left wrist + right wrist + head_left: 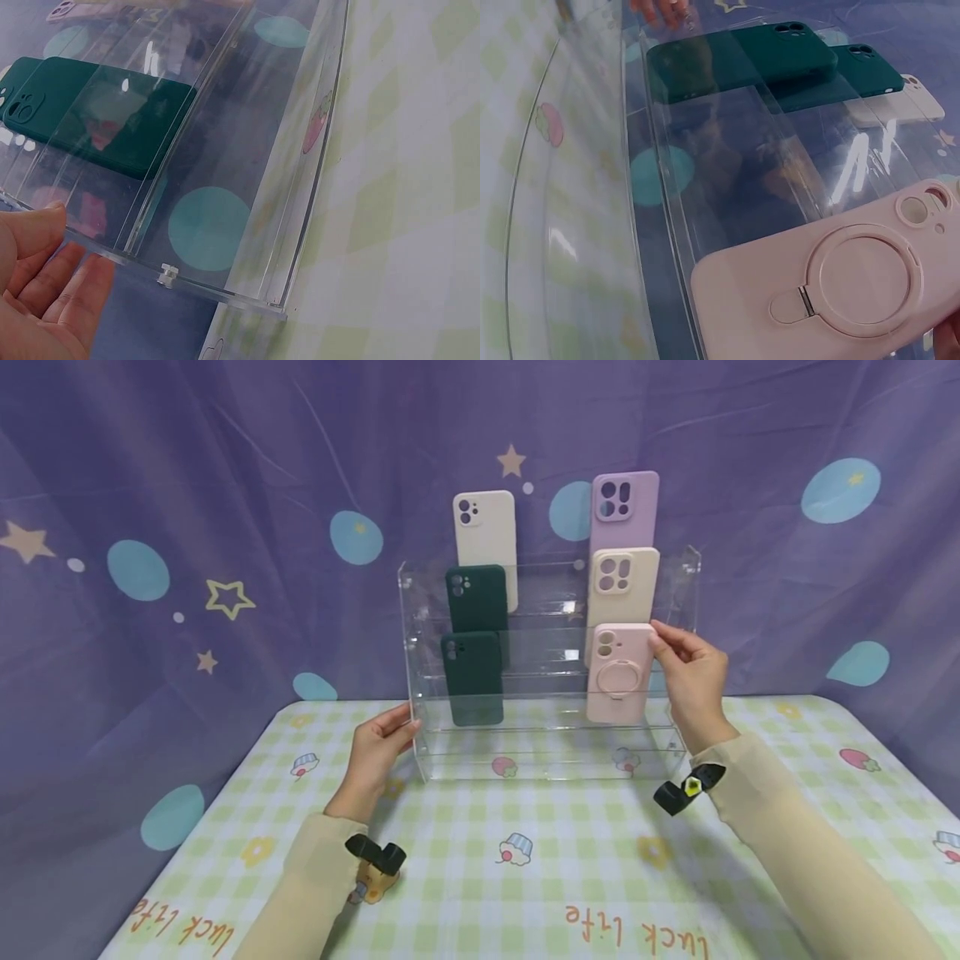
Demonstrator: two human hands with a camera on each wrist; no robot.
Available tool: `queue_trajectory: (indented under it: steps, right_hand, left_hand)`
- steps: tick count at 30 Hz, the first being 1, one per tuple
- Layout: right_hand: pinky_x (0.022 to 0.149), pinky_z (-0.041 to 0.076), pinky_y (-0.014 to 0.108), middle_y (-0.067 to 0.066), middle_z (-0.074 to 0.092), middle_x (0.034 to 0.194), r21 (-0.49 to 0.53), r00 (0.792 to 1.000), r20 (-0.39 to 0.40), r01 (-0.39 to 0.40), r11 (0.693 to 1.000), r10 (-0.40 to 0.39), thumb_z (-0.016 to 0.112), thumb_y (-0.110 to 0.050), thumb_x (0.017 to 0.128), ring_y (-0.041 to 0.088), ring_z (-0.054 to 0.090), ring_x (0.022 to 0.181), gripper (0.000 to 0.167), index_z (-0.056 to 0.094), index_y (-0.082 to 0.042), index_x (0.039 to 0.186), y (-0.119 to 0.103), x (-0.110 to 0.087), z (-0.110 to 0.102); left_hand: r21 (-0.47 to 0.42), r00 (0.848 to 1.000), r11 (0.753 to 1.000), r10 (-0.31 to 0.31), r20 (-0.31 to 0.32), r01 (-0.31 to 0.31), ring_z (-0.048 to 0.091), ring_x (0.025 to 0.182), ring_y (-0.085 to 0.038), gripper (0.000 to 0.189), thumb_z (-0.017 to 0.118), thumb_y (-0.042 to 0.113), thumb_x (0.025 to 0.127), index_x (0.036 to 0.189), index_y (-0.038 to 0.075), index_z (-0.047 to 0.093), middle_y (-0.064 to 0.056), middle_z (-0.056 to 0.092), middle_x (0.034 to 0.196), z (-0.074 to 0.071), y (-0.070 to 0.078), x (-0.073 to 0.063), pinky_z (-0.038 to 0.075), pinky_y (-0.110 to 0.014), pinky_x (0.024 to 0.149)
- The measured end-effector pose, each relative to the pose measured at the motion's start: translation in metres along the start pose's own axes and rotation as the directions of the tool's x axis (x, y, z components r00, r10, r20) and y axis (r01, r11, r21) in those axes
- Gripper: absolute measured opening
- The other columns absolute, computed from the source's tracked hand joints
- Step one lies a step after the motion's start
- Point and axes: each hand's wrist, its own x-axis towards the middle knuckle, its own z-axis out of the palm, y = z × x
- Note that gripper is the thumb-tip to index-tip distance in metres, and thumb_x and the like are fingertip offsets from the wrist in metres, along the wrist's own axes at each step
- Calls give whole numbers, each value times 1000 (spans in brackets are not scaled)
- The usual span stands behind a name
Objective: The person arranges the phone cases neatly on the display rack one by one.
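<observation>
A clear acrylic display stand [547, 737] with stepped tiers stands on the table. My right hand [693, 681] pinches the upper right edge of a pink phone case [618, 710], with a ring on its back, at the lowest tier in the right column. In the left wrist view, my left hand [45, 277] holds the stand's left side panel, thumb over the edge and fingers outside it. Behind the pink case rise a cream phone case [641, 589] and a purple phone case [643, 514]. The left column has two dark green phone cases [476, 681] below a white phone case [491, 539].
A green checked tablecloth [450, 877] printed with cupcakes and flowers covers the table. A purple curtain [247, 468] with stars and blue spots hangs right behind the stand. Black wrist bands [378, 853] sit over both sleeves.
</observation>
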Motion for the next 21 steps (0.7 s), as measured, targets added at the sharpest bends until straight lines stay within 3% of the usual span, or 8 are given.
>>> queue_trajectory:
  steps: [10, 17, 21]
  right_hand:
    - [74, 48, 10, -15, 63, 87, -201, 996, -53, 61, 978, -73, 70, -5, 85, 4, 57, 86, 24, 70, -2, 109, 0, -2, 6]
    - [80, 48, 11, -9, 59, 92, -255, 995, -79, 34, 966, -55, 69, -6, 86, 3, 57, 89, 28, 69, -5, 113, 0, -10, 9]
    - [77, 48, 11, -8, 61, 91, -266, 994, -99, 13, 964, -41, 69, -7, 86, 2, 57, 85, 28, 69, -5, 113, -3, -12, 11]
  left_hand:
    - [-5, 1000, 1000, -3, -5, 3, 63, 82, 2, 38, 65, 6, 88, 125, -1, 58, -16, 62, 120, 0, 1, 1, 53, -19, 75]
    - [-23, 1000, 1000, 12, -2, -12, 63, 81, 2, 39, 66, 5, 88, 125, -4, 57, -16, 63, 119, -1, 0, -1, 53, -18, 73]
    - [-20, 1000, 1000, 8, -3, -8, 63, 80, 2, 39, 65, 4, 88, 125, -4, 57, -17, 62, 120, -1, 1, -2, 53, -18, 73]
